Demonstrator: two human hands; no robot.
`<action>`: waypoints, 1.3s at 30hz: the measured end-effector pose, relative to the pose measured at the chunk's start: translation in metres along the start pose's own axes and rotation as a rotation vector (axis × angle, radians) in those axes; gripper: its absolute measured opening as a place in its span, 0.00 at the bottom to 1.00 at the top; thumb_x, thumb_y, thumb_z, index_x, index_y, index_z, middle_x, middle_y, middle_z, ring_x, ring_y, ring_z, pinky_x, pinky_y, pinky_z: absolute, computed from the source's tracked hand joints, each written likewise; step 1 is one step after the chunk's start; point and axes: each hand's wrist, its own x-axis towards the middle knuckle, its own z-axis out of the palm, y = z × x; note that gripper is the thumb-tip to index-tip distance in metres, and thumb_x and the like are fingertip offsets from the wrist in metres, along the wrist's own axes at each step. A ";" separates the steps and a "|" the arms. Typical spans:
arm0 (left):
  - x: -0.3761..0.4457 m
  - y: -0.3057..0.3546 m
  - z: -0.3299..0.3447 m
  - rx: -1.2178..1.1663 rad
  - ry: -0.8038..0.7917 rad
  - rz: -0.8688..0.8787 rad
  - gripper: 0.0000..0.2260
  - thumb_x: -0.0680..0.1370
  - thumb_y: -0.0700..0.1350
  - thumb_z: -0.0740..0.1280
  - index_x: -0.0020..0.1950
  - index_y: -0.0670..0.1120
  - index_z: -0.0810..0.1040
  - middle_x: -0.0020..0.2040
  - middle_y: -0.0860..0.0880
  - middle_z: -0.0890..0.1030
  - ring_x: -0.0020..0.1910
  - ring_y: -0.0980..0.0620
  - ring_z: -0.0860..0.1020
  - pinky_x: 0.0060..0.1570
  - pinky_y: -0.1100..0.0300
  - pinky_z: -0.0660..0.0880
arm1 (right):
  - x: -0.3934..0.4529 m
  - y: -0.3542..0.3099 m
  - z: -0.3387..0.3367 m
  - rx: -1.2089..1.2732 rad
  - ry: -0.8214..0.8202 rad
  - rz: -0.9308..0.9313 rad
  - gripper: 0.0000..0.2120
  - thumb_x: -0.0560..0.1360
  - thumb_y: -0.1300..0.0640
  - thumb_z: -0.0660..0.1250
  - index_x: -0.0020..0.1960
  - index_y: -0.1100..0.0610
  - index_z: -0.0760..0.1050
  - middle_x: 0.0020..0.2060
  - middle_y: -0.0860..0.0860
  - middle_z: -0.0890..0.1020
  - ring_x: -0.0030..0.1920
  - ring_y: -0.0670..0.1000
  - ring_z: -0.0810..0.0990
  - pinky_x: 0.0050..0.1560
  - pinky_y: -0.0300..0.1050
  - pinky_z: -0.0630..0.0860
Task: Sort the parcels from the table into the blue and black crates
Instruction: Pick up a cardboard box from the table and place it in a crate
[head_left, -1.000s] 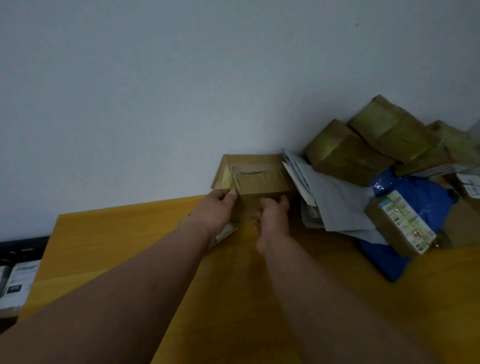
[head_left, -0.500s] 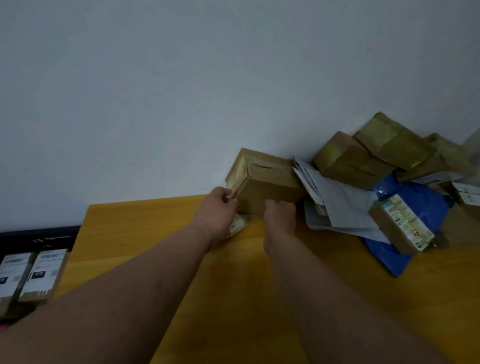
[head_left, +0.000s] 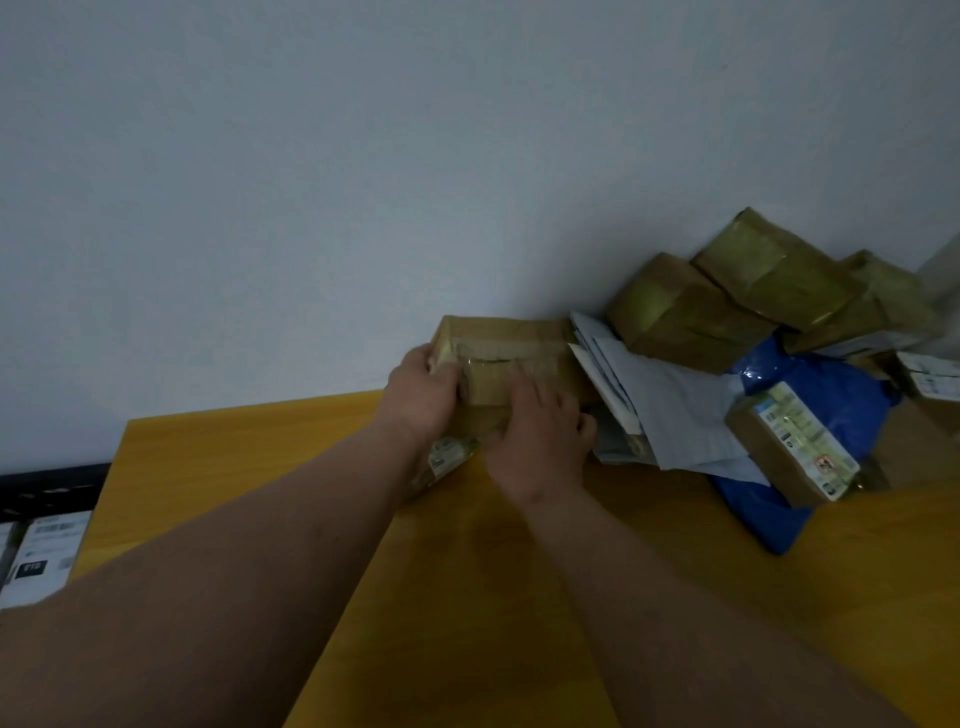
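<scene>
Both hands grasp a small brown cardboard box sealed with glossy clear tape, at the far edge of the yellow wooden counter against the pale wall. The left hand curls round the box's left end; the right hand lies over its front face, fingers bent onto the top. The box looks stiff and probably light. Its tape may be slick, so a hold at opposite ends, on the cardboard edges, seems safest. A thin labelled packet lies partly under the left hand.

To the right lies the unsorted pile: a grey plastic mailer bag, a blue plastic mailer bag, a brown box with a printed label and olive tape-wrapped boxes; the bags would be soft and floppy.

At lower left, a black crate holds white-labelled parcels. The blue crate is not in view.
</scene>
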 end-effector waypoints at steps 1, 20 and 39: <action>0.002 -0.003 -0.001 0.014 0.067 0.012 0.27 0.81 0.57 0.59 0.77 0.50 0.60 0.74 0.45 0.66 0.68 0.45 0.69 0.65 0.52 0.68 | -0.008 0.003 0.003 0.035 0.063 -0.003 0.26 0.74 0.51 0.62 0.72 0.47 0.62 0.66 0.49 0.71 0.70 0.56 0.62 0.70 0.63 0.53; -0.024 -0.073 -0.003 -0.106 -0.047 -0.303 0.28 0.71 0.40 0.74 0.69 0.49 0.70 0.50 0.51 0.77 0.49 0.47 0.78 0.53 0.48 0.78 | -0.063 0.034 0.024 1.305 -0.273 0.822 0.41 0.69 0.39 0.72 0.76 0.45 0.56 0.59 0.52 0.77 0.56 0.56 0.78 0.62 0.60 0.74; -0.135 -0.099 -0.136 -0.503 -0.275 -0.316 0.42 0.57 0.53 0.79 0.68 0.65 0.67 0.59 0.52 0.79 0.59 0.47 0.75 0.65 0.35 0.63 | -0.164 -0.053 0.036 1.711 -0.497 0.667 0.25 0.62 0.61 0.74 0.58 0.54 0.80 0.55 0.58 0.81 0.57 0.62 0.77 0.52 0.61 0.78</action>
